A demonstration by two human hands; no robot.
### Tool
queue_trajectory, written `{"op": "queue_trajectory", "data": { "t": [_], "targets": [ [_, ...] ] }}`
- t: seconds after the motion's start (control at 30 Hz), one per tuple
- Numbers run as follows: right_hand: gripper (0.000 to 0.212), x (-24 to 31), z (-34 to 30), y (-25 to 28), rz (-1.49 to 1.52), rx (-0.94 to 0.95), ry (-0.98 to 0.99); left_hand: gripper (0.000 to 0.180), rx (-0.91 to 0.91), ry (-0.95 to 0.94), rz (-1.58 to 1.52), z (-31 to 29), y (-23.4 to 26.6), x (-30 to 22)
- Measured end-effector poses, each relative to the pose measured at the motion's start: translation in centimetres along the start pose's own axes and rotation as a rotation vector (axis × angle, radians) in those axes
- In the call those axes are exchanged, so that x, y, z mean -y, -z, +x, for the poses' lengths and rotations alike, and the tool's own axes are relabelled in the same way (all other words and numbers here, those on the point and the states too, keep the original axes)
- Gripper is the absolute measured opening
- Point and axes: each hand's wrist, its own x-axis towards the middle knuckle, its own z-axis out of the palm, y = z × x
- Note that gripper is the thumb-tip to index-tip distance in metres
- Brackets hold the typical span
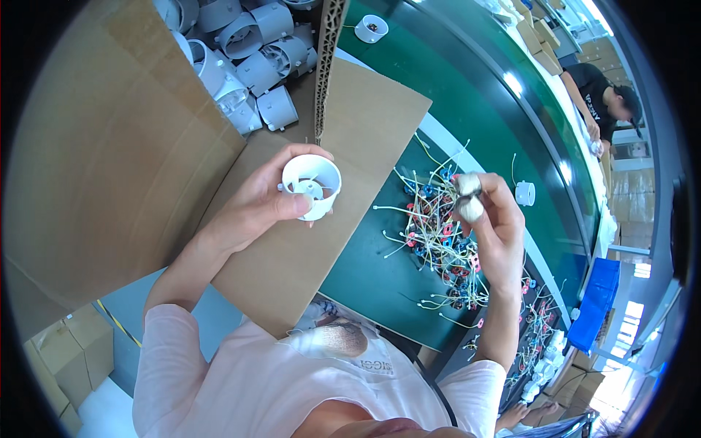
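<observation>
While the left grip (266, 193) clamps the cup (317, 187), mouth and axis cameraward, the right grip's (496, 226) closure is unclear

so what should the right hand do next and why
Perhaps lower the right hand to the pile of wired parts and single one out: in this view it is at the pile's edge, while the left hand holds a white cup with its open end facing the camera. Whether the right hand pinches a part now is unclear.
</observation>
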Motion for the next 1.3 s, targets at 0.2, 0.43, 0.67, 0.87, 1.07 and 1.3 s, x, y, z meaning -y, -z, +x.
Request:
{"op": "queue_trajectory", "data": {
  "t": [0.2,0.43,0.67,0.87,1.07,1.3],
  "targets": [
    [0.026,0.0,-0.9,1.4,0.481,0.151,-0.042,0.068,0.124,0.038,-0.088,0.1,0.4,0.0],
    [0.046,0.7,-1.1,1.1,0.454,0.016,-0.080,0.065,-0.010,-0.183,0.272,0.0,-0.6,1.0],
    [0.035,3.0,-2.7,-0.8,0.306,0.131,0.120,0.067,-0.167,-0.402,0.696,0.2,-1.3,1.2],
    [0.040,3.3,-1.7,-1.4,0.481,0.231,0.120,0.071,-0.171,-0.447,0.931,0.0,-0.9,0.9],
    [0.046,1.7,-0.1,-3.2,0.764,0.302,-0.132,0.065,-0.287,-0.518,0.766,0.4,-0.6,2.3],
    [0.041,0.6,1.5,-4.4,0.968,0.272,-0.157,0.067,-0.265,-0.444,0.817,-0.1,-1.1,1.8]
  ]
}}
